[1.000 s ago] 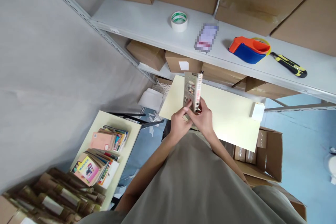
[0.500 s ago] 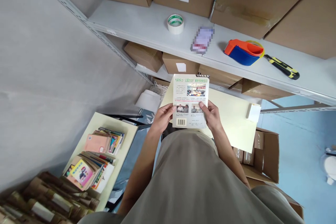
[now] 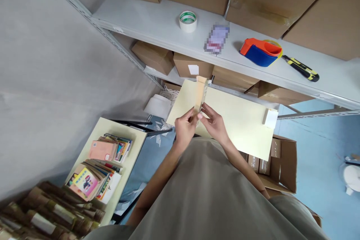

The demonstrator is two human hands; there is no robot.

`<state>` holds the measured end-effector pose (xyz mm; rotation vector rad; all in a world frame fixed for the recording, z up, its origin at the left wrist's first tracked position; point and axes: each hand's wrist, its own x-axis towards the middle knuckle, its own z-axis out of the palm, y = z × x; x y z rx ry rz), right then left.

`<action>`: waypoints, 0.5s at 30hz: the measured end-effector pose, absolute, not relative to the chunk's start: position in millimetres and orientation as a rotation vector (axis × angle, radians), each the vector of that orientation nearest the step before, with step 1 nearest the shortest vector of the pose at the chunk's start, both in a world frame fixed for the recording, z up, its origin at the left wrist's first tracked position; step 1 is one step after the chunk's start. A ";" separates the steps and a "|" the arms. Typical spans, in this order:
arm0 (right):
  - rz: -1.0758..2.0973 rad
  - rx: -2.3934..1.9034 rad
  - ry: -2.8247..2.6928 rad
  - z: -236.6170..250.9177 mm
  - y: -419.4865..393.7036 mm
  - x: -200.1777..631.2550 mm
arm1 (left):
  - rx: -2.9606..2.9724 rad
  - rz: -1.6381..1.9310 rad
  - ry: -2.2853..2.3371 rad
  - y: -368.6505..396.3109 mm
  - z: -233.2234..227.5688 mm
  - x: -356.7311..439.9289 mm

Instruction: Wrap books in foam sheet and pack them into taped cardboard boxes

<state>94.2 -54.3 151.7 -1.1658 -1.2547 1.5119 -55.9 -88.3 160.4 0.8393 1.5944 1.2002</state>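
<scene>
Between my two hands a book [image 3: 200, 92] stands on edge above the pale yellow table [image 3: 239, 120]. Its narrow side faces up at me, so the covers hardly show. The fingers of my left hand [image 3: 185, 125] are closed on its near left side. From the right, my right hand [image 3: 214, 123] pinches the same near end, thumb close to the left hand's fingers. Several books [image 3: 102, 150] lie in two piles on a side table to the left, one pile topped by a pink-and-yellow book [image 3: 86, 183].
On the shelf [image 3: 157, 26] ahead lie a tape roll [image 3: 188, 21], a blurred phone [image 3: 217, 39], an orange-and-blue tape dispenser [image 3: 261, 51] and a utility knife [image 3: 300, 68]. A small white box [image 3: 270, 118] sits at the table's right end. An open carton [image 3: 284, 165] stands below.
The book has turned from its back cover facing me to edge-on. My hands have come closer together at its near end. The view has shifted slightly.
</scene>
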 end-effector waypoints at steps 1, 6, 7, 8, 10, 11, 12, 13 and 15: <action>1.484 -1.186 -1.278 156.0 -57.9 89.0 | 0.884 1.204 1.642 -91.6 159.5 -49.7; 1.294 -1.261 -1.239 154.7 -49.2 95.5 | 1.277 1.194 1.543 -99.7 160.2 -40.0; 1.311 -1.231 -1.224 152.2 -43.8 102.4 | 1.319 1.191 1.513 -98.3 159.9 -44.5; 1.349 -1.199 -1.210 150.0 -38.6 109.8 | 1.326 1.208 1.516 -96.0 158.7 -51.1; 1.466 -1.152 -1.162 147.8 -30.5 124.0 | 1.204 1.287 1.595 -89.7 153.8 -68.1; 1.527 -1.139 -1.131 147.6 -28.3 129.9 | 1.090 1.309 1.611 -86.6 150.3 -77.2; 1.580 -1.132 -1.101 147.8 -27.4 134.7 | 0.963 1.294 1.576 -84.1 146.6 -85.6; 1.621 -1.129 -1.083 148.0 -27.5 138.4 | 0.837 1.244 1.490 -82.3 143.0 -92.7; 1.667 -1.133 -1.090 146.7 -28.9 143.2 | 0.642 1.113 1.274 -81.3 137.0 -101.8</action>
